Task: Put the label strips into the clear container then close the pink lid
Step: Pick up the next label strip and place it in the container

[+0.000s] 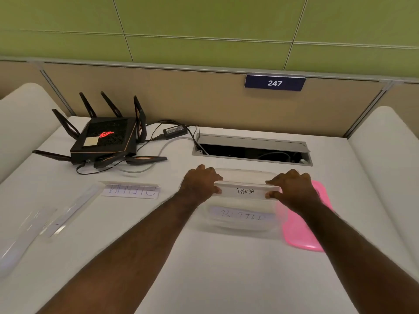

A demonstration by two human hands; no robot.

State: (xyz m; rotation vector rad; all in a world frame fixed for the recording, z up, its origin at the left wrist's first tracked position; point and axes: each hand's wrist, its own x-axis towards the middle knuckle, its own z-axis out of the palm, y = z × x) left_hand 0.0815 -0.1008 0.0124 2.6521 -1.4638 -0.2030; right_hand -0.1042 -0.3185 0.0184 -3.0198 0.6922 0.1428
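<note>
A clear container (240,230) stands on the white desk in front of me. Over its open top I hold a white label strip marked PANDA (244,191): my left hand (201,181) pinches its left end and my right hand (292,185) its right end. Another written strip (242,215) lies inside the container. The pink lid (301,232) lies flat on the desk, touching the container's right side, partly under my right forearm. A folded strip with writing (131,190) sits to the left. More clear strips (65,215) lie further left, blurred.
A black router with antennas (106,138) and its power brick (175,132) and cables sit at the back left. An open cable hatch (251,149) is cut into the desk just behind the container. A beige partition with a 247 sign (274,83) closes the back.
</note>
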